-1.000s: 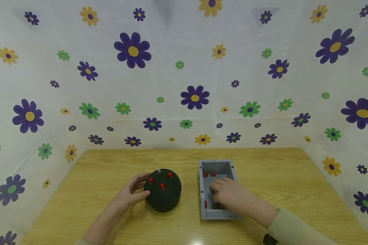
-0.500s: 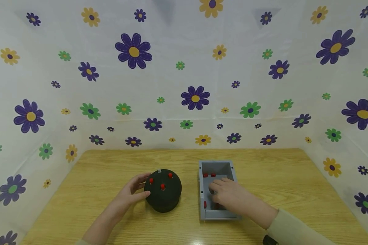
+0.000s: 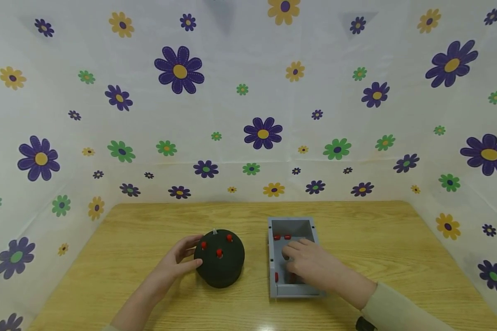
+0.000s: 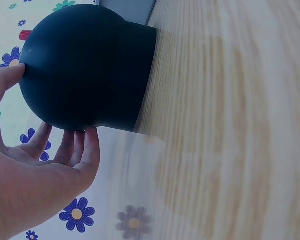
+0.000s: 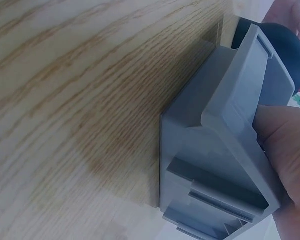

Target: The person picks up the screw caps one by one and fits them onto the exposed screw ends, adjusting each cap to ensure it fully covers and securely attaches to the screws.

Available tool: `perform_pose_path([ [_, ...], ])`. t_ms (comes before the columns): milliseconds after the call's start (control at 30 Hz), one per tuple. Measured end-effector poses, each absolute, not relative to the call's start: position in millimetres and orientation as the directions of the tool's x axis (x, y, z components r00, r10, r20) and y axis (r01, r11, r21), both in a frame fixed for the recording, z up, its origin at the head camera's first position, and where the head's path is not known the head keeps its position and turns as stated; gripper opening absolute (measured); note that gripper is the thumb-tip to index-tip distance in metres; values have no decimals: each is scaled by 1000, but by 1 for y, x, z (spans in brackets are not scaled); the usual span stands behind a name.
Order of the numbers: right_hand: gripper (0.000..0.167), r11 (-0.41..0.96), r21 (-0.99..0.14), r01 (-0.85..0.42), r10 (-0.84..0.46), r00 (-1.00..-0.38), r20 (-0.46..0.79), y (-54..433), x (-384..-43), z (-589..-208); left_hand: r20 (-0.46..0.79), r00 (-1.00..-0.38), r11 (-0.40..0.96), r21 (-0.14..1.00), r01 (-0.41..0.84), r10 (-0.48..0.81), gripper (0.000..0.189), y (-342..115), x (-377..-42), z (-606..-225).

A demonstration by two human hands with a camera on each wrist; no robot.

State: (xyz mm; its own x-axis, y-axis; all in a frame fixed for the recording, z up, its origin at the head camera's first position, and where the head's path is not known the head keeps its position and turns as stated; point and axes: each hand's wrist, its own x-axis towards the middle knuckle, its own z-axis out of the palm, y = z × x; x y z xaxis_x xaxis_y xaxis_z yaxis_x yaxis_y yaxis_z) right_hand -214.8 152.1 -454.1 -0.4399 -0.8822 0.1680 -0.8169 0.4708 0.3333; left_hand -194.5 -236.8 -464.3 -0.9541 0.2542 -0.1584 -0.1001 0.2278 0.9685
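Observation:
A round black dome-topped object (image 3: 221, 272) stands on the table, left of centre. Three red pegs (image 3: 219, 253) stick up from its top, near a small pale piece (image 3: 215, 231). My left hand (image 3: 177, 261) holds the dome's left side, thumb on the top edge and fingers curved against the side. To the right is a grey plastic bin (image 3: 272, 271), into which my right hand (image 3: 310, 263) reaches with bent fingers. Its fingertips are hidden in all views, so what they hold cannot be seen. Several red pieces (image 3: 287, 237) lie on the bin's floor.
The wooden table (image 3: 182, 303) runs back to a white flowered cloth (image 3: 223, 110) that hangs behind and at both sides. A strip of table separates the dome from the bin. A small black object (image 3: 363, 323) shows beside the right sleeve (image 3: 397, 303).

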Motion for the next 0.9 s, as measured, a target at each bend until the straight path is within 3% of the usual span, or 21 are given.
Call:
perform_pose_path([
  [900, 9, 470, 353, -809, -879, -463, 111, 153, -217, -444, -180, -951, 213, 969, -127, 252, 71, -236, -194, -464],
])
